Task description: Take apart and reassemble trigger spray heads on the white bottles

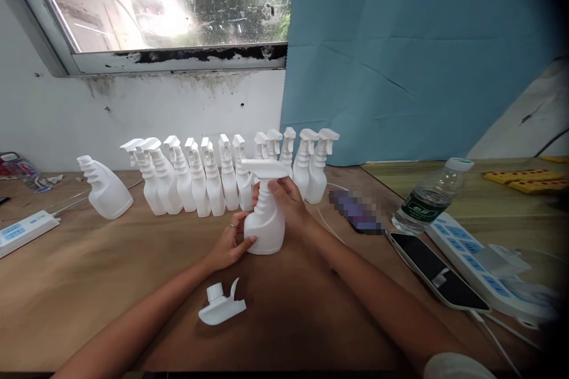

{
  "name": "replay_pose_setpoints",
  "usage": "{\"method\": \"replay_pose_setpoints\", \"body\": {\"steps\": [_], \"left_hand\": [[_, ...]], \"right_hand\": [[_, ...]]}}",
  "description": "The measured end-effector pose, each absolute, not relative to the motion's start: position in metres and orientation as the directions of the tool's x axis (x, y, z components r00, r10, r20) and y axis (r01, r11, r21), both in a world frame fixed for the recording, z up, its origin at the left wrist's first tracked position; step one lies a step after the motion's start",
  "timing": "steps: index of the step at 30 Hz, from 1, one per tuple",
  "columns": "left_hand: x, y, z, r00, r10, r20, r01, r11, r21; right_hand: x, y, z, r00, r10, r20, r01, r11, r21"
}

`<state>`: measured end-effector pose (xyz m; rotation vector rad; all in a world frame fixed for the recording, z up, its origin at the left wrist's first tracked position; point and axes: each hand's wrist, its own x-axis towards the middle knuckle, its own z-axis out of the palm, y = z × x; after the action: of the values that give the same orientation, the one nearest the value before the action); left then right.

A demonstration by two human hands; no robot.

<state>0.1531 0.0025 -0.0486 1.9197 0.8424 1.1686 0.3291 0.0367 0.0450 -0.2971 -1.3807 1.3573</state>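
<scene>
A white spray bottle (265,228) stands upright between my hands in the middle of the table, its trigger head (264,169) on the neck. My left hand (232,241) grips the lower body from the left, thumb at the front. At the neck, just under the head, my right hand (288,201) is closed, with some fingers hidden behind the bottle. A loose trigger sprayer head (222,305) lies upside down on the table nearer to me. Further left, a white bottle (106,189) without a head stands with its neck leaning left.
Several white spray bottles (213,186) with heads stand in a row along the wall. On the right are a water bottle (424,201), a phone (440,269) and a power strip (471,254). Another power strip (26,231) lies at the left.
</scene>
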Motion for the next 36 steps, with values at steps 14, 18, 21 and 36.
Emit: {"method": "replay_pose_setpoints", "body": {"steps": [14,18,21,36], "left_hand": [[0.166,0.022,0.106,0.118,0.539,0.834,0.236,-0.831,0.504],[0.166,0.019,0.104,0.09,0.538,0.838,0.267,-0.824,0.5],[0.165,0.018,0.103,0.087,0.525,0.847,0.251,-0.834,0.491],[0.165,0.014,0.107,0.145,0.485,0.863,0.25,-0.861,0.442]], "right_hand": [[0.326,0.041,0.042,-0.323,0.809,0.492,-0.508,0.29,-0.811],[0.327,0.037,0.044,-0.322,0.805,0.498,-0.505,0.299,-0.81],[0.329,0.035,0.043,-0.34,0.771,0.539,-0.507,0.332,-0.795],[0.327,0.036,0.043,-0.32,0.805,0.499,-0.442,0.339,-0.831]]}}
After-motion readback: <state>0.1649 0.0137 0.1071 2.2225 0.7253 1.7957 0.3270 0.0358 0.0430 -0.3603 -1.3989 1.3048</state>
